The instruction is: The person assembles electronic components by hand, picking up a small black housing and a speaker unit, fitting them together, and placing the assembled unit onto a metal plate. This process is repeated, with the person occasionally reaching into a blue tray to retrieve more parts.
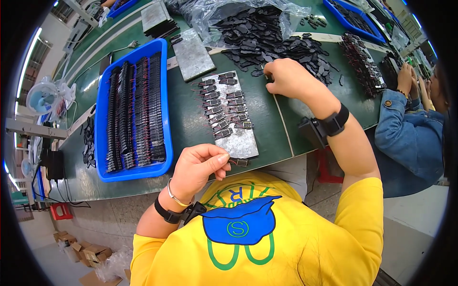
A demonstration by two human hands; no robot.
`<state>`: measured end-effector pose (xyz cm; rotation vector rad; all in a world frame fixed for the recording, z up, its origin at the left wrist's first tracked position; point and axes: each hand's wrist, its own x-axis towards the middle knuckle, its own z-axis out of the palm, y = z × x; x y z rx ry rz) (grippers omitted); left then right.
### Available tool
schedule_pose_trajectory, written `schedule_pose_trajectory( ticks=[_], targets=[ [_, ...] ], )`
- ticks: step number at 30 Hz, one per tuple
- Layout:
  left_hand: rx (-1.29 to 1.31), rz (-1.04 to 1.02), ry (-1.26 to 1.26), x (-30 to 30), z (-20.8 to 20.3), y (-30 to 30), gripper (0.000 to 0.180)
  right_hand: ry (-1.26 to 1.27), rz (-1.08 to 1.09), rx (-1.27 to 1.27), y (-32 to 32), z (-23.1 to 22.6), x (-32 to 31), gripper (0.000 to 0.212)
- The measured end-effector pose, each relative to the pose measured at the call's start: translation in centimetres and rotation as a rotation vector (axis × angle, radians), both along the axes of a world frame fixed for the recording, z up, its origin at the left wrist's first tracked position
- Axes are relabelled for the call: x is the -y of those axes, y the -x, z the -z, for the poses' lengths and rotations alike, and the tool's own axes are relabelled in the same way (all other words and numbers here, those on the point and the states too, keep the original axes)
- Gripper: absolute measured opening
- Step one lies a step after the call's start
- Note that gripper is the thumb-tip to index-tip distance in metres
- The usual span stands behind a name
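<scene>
Between thumb and fingertips of my left hand (202, 164) is a small black speaker module (240, 162), held at the near end of a grey metal plate (237, 147). Two columns of similar modules (237, 109) with thin dark and reddish wires lie across that plate. My right hand (293, 81) is farther off to the right, beside a heap of flat black plastic pieces (248, 35). Its thumb and index finger are closed around a small dark piece (269, 77), mostly hidden by the fingers.
Left of the plate, a blue tray (168, 95) holds tight rows of black modules. More metal plates (192, 53) lie behind. A clear plastic bag (202, 21) surrounds part of the heap. Wired modules (362, 64) are stacked at right, near a co-worker's denim sleeve (403, 128).
</scene>
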<state>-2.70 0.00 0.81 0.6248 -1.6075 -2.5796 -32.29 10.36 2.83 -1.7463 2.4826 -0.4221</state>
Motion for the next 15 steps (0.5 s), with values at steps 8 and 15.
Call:
schedule_pose_trajectory(
  ticks=[8, 15],
  targets=[
    [0.03, -0.1, -0.045, 0.5, 0.0, -0.2, 0.012, -0.036, -0.023, 0.064, 0.0, 1.1, -0.3, 0.019],
    [0.009, -0.078, -0.029, 0.9, 0.3, -0.8, 0.011, 0.093, 0.08, 0.281, 0.1, -0.5, -2.5, 0.021]
  ],
)
